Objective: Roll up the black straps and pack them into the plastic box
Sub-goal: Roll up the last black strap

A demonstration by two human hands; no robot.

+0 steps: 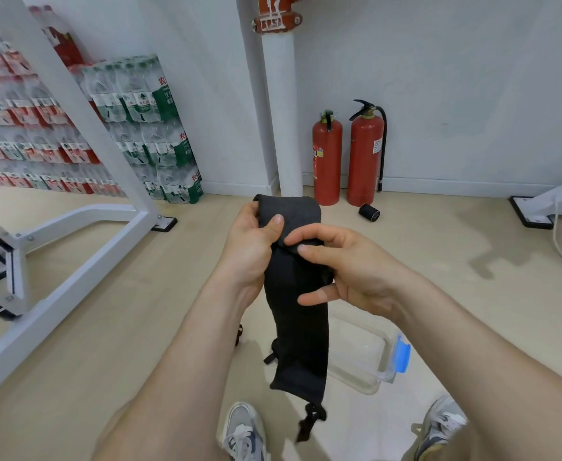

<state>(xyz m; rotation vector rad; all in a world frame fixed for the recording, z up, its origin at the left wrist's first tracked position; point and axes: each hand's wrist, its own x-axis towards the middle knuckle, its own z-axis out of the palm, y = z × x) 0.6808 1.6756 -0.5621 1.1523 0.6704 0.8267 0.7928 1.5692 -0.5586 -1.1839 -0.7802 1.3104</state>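
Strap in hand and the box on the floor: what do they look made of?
The black strap looks like woven or knit fabric, matte. It folds softly, hangs limp and shows a faint grainy texture. It may be elastic; can't tell. The plastic box looks like clear, glossy rigid plastic: the floor shows through its walls. Its latch looks like opaque blue plastic, smooth.

The strap [294, 294], held by the left hand [249, 247] and the right hand [349, 267], hangs above the plastic box [359, 357], which sits on the floor below and right of them. Beyond the right hand a rolled strap [369, 212] lies just before two fire extinguishers [366, 154] at the wall. A frame [73, 227] and stacked bottle packs [146, 128] stand well left of the left hand.
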